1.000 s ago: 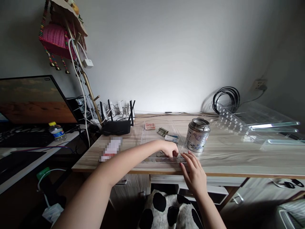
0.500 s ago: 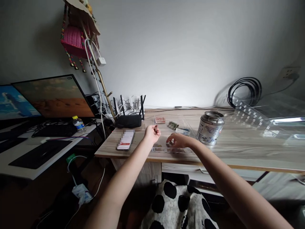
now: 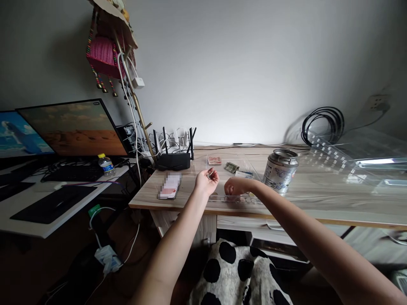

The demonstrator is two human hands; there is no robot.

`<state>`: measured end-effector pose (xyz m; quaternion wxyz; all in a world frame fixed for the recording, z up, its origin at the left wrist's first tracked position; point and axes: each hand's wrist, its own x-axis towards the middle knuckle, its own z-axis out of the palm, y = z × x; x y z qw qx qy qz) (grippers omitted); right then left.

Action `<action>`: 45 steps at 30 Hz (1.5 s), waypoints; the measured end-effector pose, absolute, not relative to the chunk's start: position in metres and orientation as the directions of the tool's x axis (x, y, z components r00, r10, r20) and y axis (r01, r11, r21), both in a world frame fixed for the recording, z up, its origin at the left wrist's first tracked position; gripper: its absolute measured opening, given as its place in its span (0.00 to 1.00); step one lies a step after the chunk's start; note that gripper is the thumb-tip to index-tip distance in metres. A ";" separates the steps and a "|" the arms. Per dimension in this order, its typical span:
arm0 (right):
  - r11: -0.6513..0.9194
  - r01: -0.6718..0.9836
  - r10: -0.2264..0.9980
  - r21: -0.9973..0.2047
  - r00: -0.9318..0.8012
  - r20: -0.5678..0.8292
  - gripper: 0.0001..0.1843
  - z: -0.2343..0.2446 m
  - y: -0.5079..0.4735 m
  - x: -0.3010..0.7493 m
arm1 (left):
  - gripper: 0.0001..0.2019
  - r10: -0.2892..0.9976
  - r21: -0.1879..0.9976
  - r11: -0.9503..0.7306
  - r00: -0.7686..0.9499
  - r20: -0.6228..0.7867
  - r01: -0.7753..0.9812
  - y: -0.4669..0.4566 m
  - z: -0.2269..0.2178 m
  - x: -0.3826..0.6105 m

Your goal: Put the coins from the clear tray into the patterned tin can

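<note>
My left hand is turned palm up above the left side of a clear plastic tray, its curled fingers around what look like coins. My right hand reaches down into the tray with its fingers bent and pressed together; its fingertips and anything in them are hidden. More coins lie along the tray's front side. Toward the back of the tray are a reddish bundle of banknotes, a greenish banknote and a bluish banknote.
Right of the tray stands a silver patterned tin. A phone lies to the left, with a black router behind it. Coiled black cable and a clear plastic box occupy the desk's right side.
My right hand has gone lower into the tray, and its fingertips no longer show. The left hand has opened slightly, showing more of the coins. The view has shifted a little.
</note>
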<state>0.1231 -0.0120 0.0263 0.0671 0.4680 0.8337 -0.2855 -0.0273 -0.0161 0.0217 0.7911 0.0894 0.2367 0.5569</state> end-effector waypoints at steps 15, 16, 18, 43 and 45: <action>0.372 0.763 0.694 -0.529 -0.607 -0.387 0.16 0.023 -0.007 0.118 | 0.07 0.923 0.411 0.363 0.260 -0.285 -0.837 -0.017 0.016 -0.031; 0.371 0.762 0.694 -0.531 -0.607 -0.386 0.14 0.023 -0.007 0.119 | 0.07 0.923 0.412 0.362 0.259 -0.284 -0.836 -0.017 0.016 -0.031; 0.374 0.758 0.698 -0.535 -0.610 -0.376 0.13 0.023 -0.006 0.121 | 0.07 0.926 0.418 0.355 0.252 -0.282 -0.836 -0.017 0.014 -0.032; 0.582 0.750 0.760 -0.314 -0.639 -0.118 0.07 0.013 -0.004 0.058 | 0.11 0.945 0.288 0.251 0.170 -0.280 -0.924 -0.041 0.027 -0.067; 0.575 0.756 0.763 -0.314 -0.633 -0.127 0.08 0.017 -0.002 0.061 | 0.10 0.947 0.280 0.255 0.180 -0.267 -0.926 -0.042 0.027 -0.068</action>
